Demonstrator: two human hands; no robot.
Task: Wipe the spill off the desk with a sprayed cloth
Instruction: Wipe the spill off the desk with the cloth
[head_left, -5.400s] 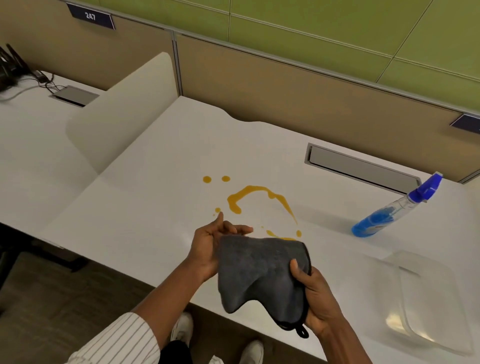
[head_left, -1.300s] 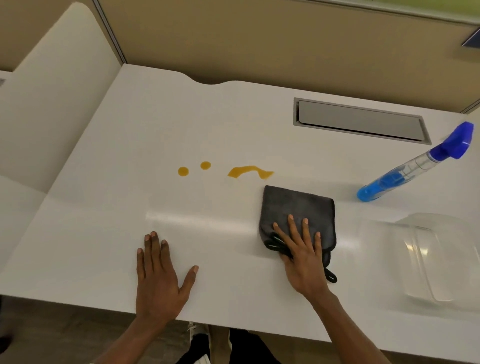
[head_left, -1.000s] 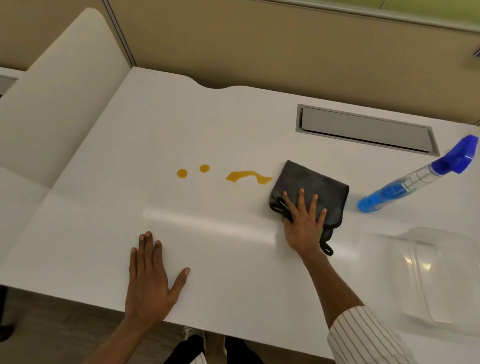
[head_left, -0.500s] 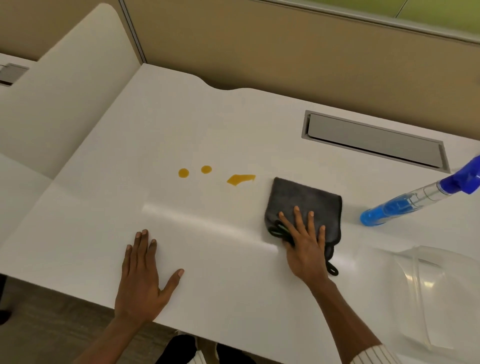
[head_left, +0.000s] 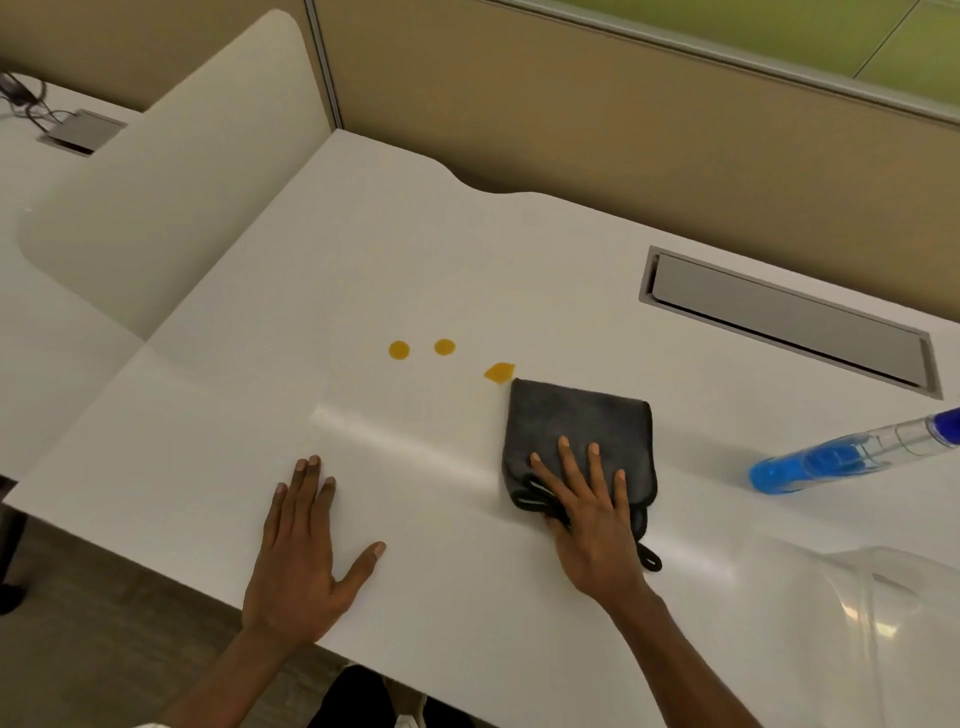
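Note:
A folded dark grey cloth (head_left: 576, 426) lies flat on the white desk (head_left: 363, 249). My right hand (head_left: 592, 514) presses on its near half, fingers spread. What shows of the orange spill is a small wedge (head_left: 500, 372) touching the cloth's far left corner and two round drops (head_left: 399, 349) (head_left: 444, 346) further left. My left hand (head_left: 304, 556) rests flat on the desk near the front edge, fingers apart, holding nothing.
A spray bottle with blue liquid (head_left: 841, 457) lies on its side at the right. A clear plastic container (head_left: 893, 623) sits at the near right corner. A grey cable hatch (head_left: 789, 322) is set in the desk behind. A white divider (head_left: 171, 171) stands left.
The right hand has slid the cloth left over the spill. The orange streak has shrunk to a small wedge beside the cloth. The left hand has stayed planted on the desk.

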